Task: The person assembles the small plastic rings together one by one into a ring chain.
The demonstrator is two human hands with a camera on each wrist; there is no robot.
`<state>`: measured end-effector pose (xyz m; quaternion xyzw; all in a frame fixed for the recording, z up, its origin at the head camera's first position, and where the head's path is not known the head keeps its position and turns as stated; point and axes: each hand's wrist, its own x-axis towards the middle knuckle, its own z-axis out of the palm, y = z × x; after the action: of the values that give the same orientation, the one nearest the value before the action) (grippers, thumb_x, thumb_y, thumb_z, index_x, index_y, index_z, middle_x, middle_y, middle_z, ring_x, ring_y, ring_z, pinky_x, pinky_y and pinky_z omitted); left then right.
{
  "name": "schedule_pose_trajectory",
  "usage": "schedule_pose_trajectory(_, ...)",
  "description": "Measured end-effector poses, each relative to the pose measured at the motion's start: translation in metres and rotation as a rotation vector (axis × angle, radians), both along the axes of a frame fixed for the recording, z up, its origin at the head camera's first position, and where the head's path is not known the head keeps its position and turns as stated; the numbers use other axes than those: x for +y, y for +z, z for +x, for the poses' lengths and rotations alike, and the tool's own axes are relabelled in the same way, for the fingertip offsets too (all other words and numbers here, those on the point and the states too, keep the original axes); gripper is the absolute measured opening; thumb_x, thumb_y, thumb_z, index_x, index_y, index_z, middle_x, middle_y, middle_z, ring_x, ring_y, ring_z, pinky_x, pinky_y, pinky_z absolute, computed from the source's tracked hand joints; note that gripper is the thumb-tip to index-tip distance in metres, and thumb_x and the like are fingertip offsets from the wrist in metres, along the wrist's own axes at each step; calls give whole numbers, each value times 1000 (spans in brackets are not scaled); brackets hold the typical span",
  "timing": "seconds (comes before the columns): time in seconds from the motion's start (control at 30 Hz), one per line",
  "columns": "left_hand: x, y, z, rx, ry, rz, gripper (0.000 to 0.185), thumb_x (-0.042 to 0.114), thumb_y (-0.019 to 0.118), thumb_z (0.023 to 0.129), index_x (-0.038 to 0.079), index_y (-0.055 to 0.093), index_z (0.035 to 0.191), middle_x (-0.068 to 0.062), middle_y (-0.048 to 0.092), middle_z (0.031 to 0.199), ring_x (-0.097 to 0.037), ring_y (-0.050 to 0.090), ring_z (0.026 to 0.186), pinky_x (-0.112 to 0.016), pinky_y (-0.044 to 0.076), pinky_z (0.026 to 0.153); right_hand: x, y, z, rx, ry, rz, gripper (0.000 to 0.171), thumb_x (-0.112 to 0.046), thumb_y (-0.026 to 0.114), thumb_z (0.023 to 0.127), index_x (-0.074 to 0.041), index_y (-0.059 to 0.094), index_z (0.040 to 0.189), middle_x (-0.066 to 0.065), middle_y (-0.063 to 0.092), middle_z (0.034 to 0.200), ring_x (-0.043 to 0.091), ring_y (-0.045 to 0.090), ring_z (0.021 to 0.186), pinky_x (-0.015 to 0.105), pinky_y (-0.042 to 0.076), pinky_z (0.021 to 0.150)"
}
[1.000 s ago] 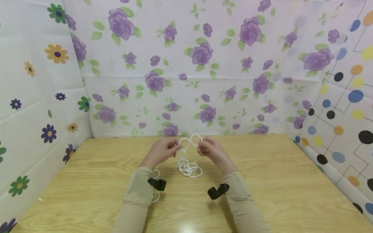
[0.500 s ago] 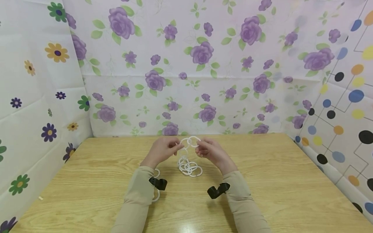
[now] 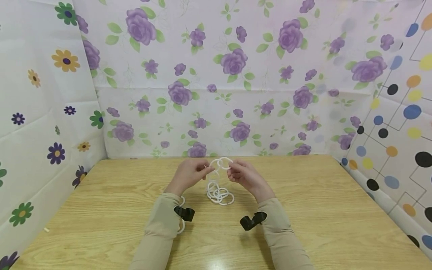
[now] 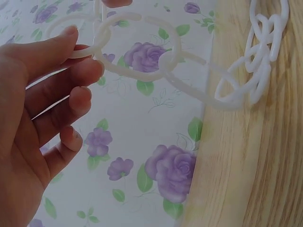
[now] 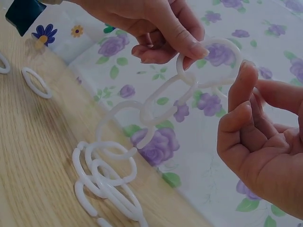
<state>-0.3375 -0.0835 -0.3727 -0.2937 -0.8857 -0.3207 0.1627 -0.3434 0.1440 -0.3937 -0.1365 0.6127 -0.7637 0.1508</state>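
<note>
Left hand (image 3: pixel 189 175) pinching a white chain (image 4: pixel 189 93), right hand (image 3: pixel 249 179) a white ring (image 3: pixel 225 158), I hold both near the worktop's (image 3: pixel 317 210) far edge.

You are pinching the uppermost link (image 5: pixel 220 40) of a white chain (image 4: pixel 169 61) in your left hand (image 3: pixel 189 174); its smooth oval links, some split by a narrow gap, are hanging down and heaping on the table (image 3: pixel 303 210). Your right hand (image 3: pixel 248 179) is pinching a similar white ring (image 3: pixel 225 158), which is overlapping that link; interlocking is not showing clearly. Two more rings (image 5: pixel 43 95) are lying on the table, apart from the heap.
</note>
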Motion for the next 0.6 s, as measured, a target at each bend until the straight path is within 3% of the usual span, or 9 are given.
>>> schedule_pose_trajectory(0.1,-1,1,1,11,10,3,19,26,65,93,14,68,78,1,61,55,-5,40,44,-22,34,48,-1,0,0,-16,8,-21,21,-15,43,104,-13,52,85,-5,64,68,5,57,60,20,45,63)
schedule_pose_trajectory(0.27,-2,0,1,51,34,13,20,26,66,92,19,65,74,6,55,50,-4,36,40,-20,31,45,-2,-3,-1,-40,24,-50,22,-13,42,104,-12,52,85,-4,63,67,6,55,60,19,46,62)
schedule_pose_trajectory(0.6,-1,0,0,133,36,5,24,30,66,92,17,64,72,9,51,46,-2,33,38,-19,29,45,-5,-1,0,2,75,-31,16,-13,42,104,-12,51,91,-5,63,70,5,57,62,19,47,65)
